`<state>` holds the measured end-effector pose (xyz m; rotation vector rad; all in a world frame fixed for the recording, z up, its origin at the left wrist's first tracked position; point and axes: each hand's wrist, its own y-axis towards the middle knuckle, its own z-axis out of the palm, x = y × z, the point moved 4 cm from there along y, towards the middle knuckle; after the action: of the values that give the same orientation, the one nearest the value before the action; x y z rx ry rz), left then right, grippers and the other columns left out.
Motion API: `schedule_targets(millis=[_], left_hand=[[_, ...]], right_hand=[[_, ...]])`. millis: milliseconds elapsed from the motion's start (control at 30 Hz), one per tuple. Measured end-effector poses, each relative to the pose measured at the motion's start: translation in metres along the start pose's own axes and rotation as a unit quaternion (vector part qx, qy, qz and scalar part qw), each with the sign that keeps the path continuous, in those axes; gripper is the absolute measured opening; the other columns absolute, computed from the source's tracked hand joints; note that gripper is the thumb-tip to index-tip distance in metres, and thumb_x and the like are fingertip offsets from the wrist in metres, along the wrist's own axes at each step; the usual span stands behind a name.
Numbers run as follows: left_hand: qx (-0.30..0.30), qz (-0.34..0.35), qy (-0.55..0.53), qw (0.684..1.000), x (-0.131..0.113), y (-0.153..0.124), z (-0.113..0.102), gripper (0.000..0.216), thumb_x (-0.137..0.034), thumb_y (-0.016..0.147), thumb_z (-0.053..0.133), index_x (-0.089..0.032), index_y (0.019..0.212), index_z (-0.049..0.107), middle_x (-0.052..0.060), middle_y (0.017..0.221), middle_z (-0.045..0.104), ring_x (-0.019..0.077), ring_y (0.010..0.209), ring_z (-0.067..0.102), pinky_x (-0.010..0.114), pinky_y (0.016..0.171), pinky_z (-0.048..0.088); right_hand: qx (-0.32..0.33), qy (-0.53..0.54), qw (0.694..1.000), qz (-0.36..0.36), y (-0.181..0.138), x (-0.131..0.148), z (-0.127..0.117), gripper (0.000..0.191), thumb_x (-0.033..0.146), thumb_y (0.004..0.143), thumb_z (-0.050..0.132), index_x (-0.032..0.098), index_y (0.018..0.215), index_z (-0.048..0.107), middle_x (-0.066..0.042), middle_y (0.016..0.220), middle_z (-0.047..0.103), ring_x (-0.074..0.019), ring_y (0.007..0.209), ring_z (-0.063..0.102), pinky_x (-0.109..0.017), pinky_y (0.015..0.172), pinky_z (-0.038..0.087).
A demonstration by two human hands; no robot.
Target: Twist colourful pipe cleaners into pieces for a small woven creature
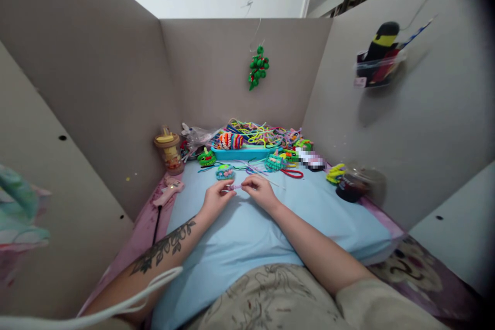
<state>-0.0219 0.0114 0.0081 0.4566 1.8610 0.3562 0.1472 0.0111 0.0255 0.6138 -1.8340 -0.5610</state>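
Observation:
Between my two hands, just above the blue cloth, is a small piece of lilac knotted cord. My left hand pinches its left end between thumb and fingers. The fingers of my right hand close on its right end. Just beyond my left hand sits a small light-blue woven cord piece with coloured details. A teal woven piece lies farther back, near a loop of red cord. Loose strands trail across the cloth behind my hands.
A blue tray stands at the back, heaped with colourful cords. On the left are a drink cup and a pink glue gun. A dark cup and a phone lie right. Grey panels enclose the table.

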Motion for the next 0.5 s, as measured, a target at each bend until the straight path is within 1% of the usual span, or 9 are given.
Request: schedule_targets(millis=[67, 133, 233, 300, 367, 400, 467, 500], left_hand=[[-0.004, 0.031, 0.053, 0.998, -0.004, -0.003, 0.0, 0.023, -0.029, 0.073, 0.062, -0.019, 0.092, 0.068, 0.006, 0.088, 0.068, 0.0161, 0.075, 0.062, 0.028, 0.07, 0.051], [-0.006, 0.059, 0.085, 0.995, -0.008, -0.005, -0.001, 0.018, -0.029, 0.076, 0.059, -0.02, 0.088, 0.069, 0.006, 0.085, 0.069, 0.0162, 0.075, 0.062, 0.028, 0.07, 0.05], [-0.003, 0.077, 0.093, 0.993, -0.011, -0.007, -0.001, 0.018, -0.031, 0.076, 0.059, -0.021, 0.088, 0.069, 0.005, 0.087, 0.069, 0.0171, 0.076, 0.062, 0.03, 0.073, 0.049], [0.001, 0.071, 0.081, 0.994, -0.01, -0.007, 0.0, 0.018, -0.032, 0.075, 0.061, -0.021, 0.086, 0.069, 0.005, 0.087, 0.07, 0.0178, 0.077, 0.062, 0.03, 0.074, 0.049], [-0.002, 0.037, 0.057, 0.998, -0.007, -0.005, 0.0, 0.019, -0.034, 0.072, 0.063, -0.021, 0.084, 0.07, 0.005, 0.084, 0.07, 0.018, 0.075, 0.063, 0.03, 0.073, 0.049], [-0.003, 0.004, 0.035, 0.999, -0.005, -0.004, 0.0, 0.021, -0.035, 0.071, 0.064, -0.02, 0.084, 0.07, 0.005, 0.081, 0.07, 0.018, 0.073, 0.063, 0.03, 0.071, 0.049], [-0.003, -0.083, -0.034, 0.996, 0.002, -0.001, 0.001, 0.026, -0.037, 0.068, 0.066, -0.017, 0.084, 0.069, 0.005, 0.073, 0.07, 0.0176, 0.068, 0.063, 0.029, 0.066, 0.049], [0.001, -0.129, -0.077, 0.989, 0.005, 0.0, 0.002, 0.029, -0.038, 0.066, 0.067, -0.015, 0.084, 0.069, 0.005, 0.07, 0.069, 0.0174, 0.066, 0.063, 0.028, 0.064, 0.049]], right_hand=[[0.004, 0.01, 0.999, 0.034, -0.001, -0.005, 0.003, 0.007, 0.024, 0.072, 0.063, 0.017, 0.074, 0.065, -0.003, 0.075, 0.062, -0.0146, 0.07, 0.057, -0.027, 0.065, 0.046], [0.027, 0.038, 0.996, 0.076, -0.003, -0.01, 0.008, 0.013, 0.027, 0.072, 0.062, 0.017, 0.08, 0.064, -0.003, 0.078, 0.064, -0.0147, 0.071, 0.059, -0.027, 0.065, 0.047], [0.078, 0.086, 0.985, 0.13, -0.007, -0.014, 0.018, 0.02, 0.032, 0.074, 0.06, 0.017, 0.087, 0.063, -0.002, 0.075, 0.065, -0.0137, 0.065, 0.06, -0.026, 0.061, 0.048], [0.092, 0.082, 0.984, 0.132, -0.008, -0.013, 0.021, 0.019, 0.033, 0.074, 0.059, 0.017, 0.085, 0.063, -0.002, 0.072, 0.065, -0.0134, 0.063, 0.06, -0.026, 0.061, 0.048], [0.074, 0.046, 0.991, 0.103, -0.008, -0.009, 0.019, 0.015, 0.031, 0.074, 0.06, 0.017, 0.081, 0.064, -0.002, 0.073, 0.065, -0.0139, 0.066, 0.06, -0.026, 0.063, 0.048], [0.059, 0.025, 0.995, 0.079, -0.007, -0.006, 0.016, 0.013, 0.029, 0.074, 0.06, 0.018, 0.079, 0.064, -0.003, 0.074, 0.065, -0.0143, 0.068, 0.059, -0.027, 0.065, 0.048], [0.04, -0.01, 0.999, 0.015, -0.006, 0.0, 0.012, 0.009, 0.025, 0.076, 0.058, 0.018, 0.078, 0.065, -0.004, 0.077, 0.065, -0.0152, 0.072, 0.059, -0.028, 0.068, 0.048], [0.037, -0.023, 0.999, -0.022, -0.006, 0.003, 0.01, 0.01, 0.023, 0.078, 0.056, 0.019, 0.079, 0.065, -0.005, 0.077, 0.065, -0.0156, 0.074, 0.059, -0.029, 0.07, 0.048]])
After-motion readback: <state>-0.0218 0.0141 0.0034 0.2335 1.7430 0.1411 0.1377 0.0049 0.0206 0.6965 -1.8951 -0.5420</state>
